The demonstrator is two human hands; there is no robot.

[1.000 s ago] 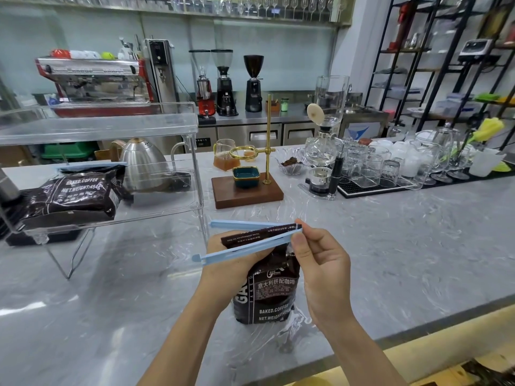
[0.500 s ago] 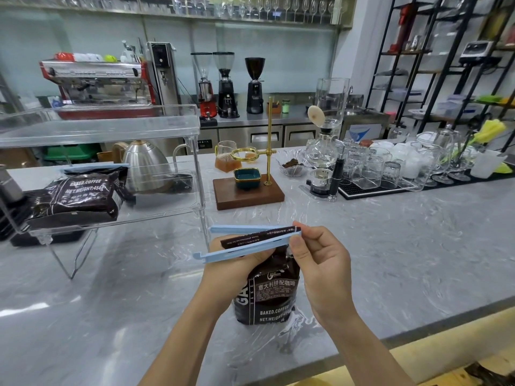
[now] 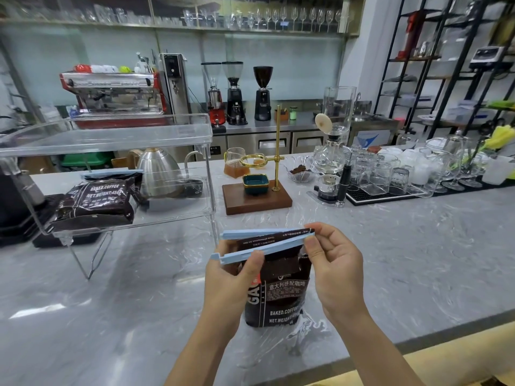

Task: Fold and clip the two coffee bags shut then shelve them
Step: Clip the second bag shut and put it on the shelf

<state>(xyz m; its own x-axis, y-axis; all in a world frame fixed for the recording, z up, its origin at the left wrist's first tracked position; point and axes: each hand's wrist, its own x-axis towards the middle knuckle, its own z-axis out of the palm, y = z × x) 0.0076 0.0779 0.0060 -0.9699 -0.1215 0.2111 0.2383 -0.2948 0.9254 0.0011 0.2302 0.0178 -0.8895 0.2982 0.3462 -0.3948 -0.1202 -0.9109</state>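
On the clear shelf (image 3: 167, 210) a clipped coffee bag (image 3: 96, 201) lies flat. The left hand (image 3: 231, 280) grips the standing bag (image 3: 278, 291) on the table (image 3: 418, 260), thumb on the blue clip (image 3: 262, 243). The right hand (image 3: 334, 263) pinches the clip's end; its arms straddle the folded top, still parted at the left.

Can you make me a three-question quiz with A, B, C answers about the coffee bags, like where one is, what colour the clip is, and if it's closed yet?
1. Where is the first coffee bag?
A. On the clear shelf
B. On the floor
C. In a sink

2. What colour is the clip?
A. Red
B. Light blue
C. Green

3. What state is the clip on the second coffee bag in?
A. Snapped shut
B. Missing
C. Open at its left end

Answers: 1 A, it lies on the lower level of the shelf. 2 B, both bars are pale blue. 3 C, the bars spread apart at the left while the left hand and right hand hold them.
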